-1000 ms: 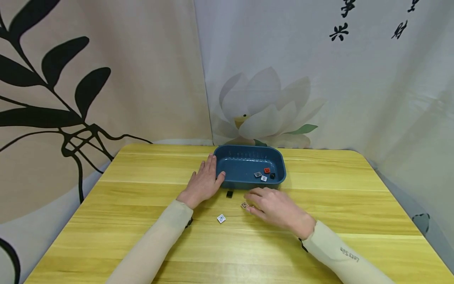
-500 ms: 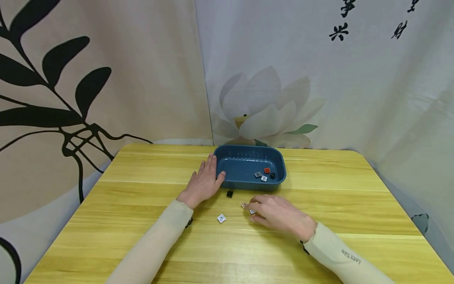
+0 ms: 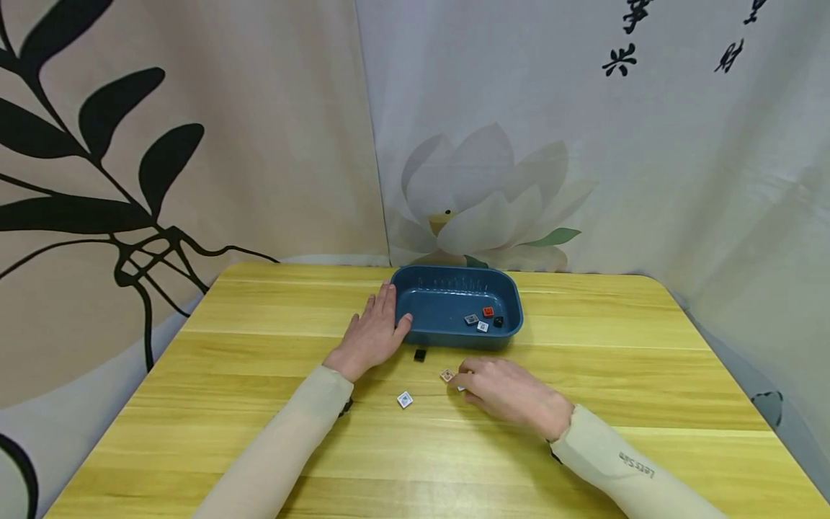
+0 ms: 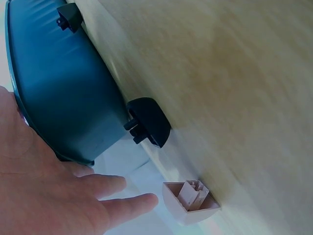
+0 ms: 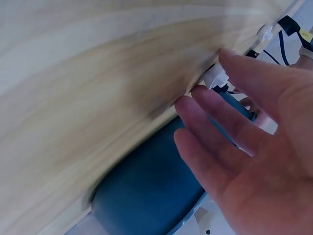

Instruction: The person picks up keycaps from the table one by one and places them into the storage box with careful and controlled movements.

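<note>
My left hand [image 3: 368, 339] lies with straight fingers along the left end of the blue tray [image 3: 454, 339], thumb at its front corner. Over the table, the fingers and thumb of my right hand [image 3: 512, 389] close round a small white keycap [image 3: 461, 388], mostly hidden there; the right wrist view shows a white keycap [image 5: 215, 77] between thumb and index finger. Just left of those fingers is a pale keycap [image 3: 447, 375] with a brownish mark. A black keycap [image 3: 420, 355] sits before the tray, and another white keycap [image 3: 405, 399] lies nearer the front.
Inside the tray are a red keycap [image 3: 488, 312], a black one [image 3: 498, 321], a grey one [image 3: 471, 319] and a white one [image 3: 483, 326]. Behind the wooden table [image 3: 292, 432] hangs a printed curtain [image 3: 292, 144].
My right hand has drawn back slightly toward the front, away from the tray, and the white keycap at its fingertips has come partly into view. The left hand stays in place.
</note>
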Action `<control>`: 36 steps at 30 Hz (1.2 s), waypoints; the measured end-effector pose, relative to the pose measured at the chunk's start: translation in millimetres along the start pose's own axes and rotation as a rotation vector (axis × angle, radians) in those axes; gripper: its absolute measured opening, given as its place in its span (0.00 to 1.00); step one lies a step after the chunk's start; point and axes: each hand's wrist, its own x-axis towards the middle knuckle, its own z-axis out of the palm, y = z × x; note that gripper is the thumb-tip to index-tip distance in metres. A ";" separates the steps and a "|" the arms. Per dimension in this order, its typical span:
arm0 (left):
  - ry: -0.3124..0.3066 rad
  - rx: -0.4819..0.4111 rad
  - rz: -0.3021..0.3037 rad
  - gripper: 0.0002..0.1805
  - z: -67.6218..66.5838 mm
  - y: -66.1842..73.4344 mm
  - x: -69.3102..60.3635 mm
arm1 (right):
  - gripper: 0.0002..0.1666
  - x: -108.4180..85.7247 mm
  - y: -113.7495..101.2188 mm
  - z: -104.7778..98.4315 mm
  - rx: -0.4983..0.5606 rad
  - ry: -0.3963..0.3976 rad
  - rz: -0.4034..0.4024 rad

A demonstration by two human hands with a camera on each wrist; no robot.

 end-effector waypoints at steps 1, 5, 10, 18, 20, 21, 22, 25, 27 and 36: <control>0.000 0.000 0.000 0.43 0.2 -0.1 0.1 | 0.14 0.4 0.0 0.3 -0.006 0.000 -0.001; -0.003 0.000 -0.001 0.43 1.1 -0.4 0.7 | 0.11 1.1 0.4 1.9 -0.030 -0.002 -0.005; -0.002 -0.002 0.001 0.43 0.6 -0.6 0.9 | 0.05 2.2 0.4 2.8 -0.030 0.004 -0.011; -0.003 -0.011 0.000 0.43 0.8 -0.6 0.8 | 0.03 1.5 -0.5 2.6 -0.026 0.025 -0.015; -0.003 -0.011 0.001 0.43 0.8 -0.8 0.8 | 0.03 1.7 -0.7 2.5 -0.029 0.027 -0.014; -0.002 -0.012 0.001 0.43 0.8 -0.8 0.8 | 0.03 1.8 -0.8 2.5 -0.030 0.027 -0.013; -0.003 -0.011 0.001 0.43 0.9 -0.8 0.8 | 0.03 1.8 -0.8 2.7 -0.031 0.027 -0.012; -0.002 -0.006 0.001 0.43 0.9 -0.4 0.5 | 0.03 1.9 -0.7 3.1 -0.034 0.024 -0.009; -0.001 -0.003 0.000 0.43 0.7 0.0 0.3 | 0.03 1.7 -0.6 3.4 -0.031 0.023 -0.007; -0.004 -0.006 -0.005 0.43 0.8 0.5 0.0 | 0.03 -0.7 1.8 1.2 0.011 0.033 -0.009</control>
